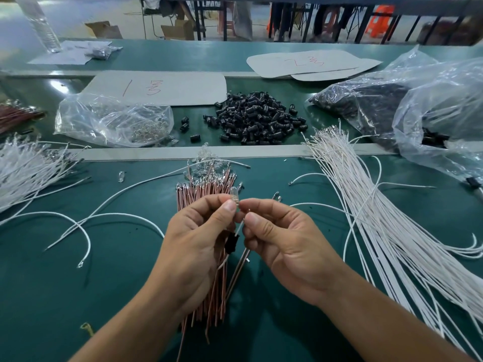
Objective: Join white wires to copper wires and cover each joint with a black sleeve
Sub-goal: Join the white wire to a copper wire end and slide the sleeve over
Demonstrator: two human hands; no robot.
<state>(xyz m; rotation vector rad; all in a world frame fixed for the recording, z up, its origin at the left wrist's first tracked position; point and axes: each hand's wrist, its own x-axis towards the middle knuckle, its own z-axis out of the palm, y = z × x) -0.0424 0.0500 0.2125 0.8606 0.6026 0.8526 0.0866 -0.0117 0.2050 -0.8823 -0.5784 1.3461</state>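
My left hand [194,239] pinches a small clear glass bulb [234,194] between thumb and fingers above a pile of copper wires [206,190]. A black sleeve [231,244] sits on a white wire just below that hand. My right hand [281,239] pinches a thin wire end [241,227] right beside the bulb. Copper wires [239,267] hang down between the two hands. A heap of black sleeves [257,117] lies at the back centre. A long bundle of white wires [379,218] runs down the right side.
Loose white wires [86,226] curl on the green table [125,270] at left, with another white bundle [23,168] at the far left. A clear bag of bulbs [112,118] lies back left; a big plastic bag [423,105] with black parts back right. Cardboard sheets [167,87] lie behind.
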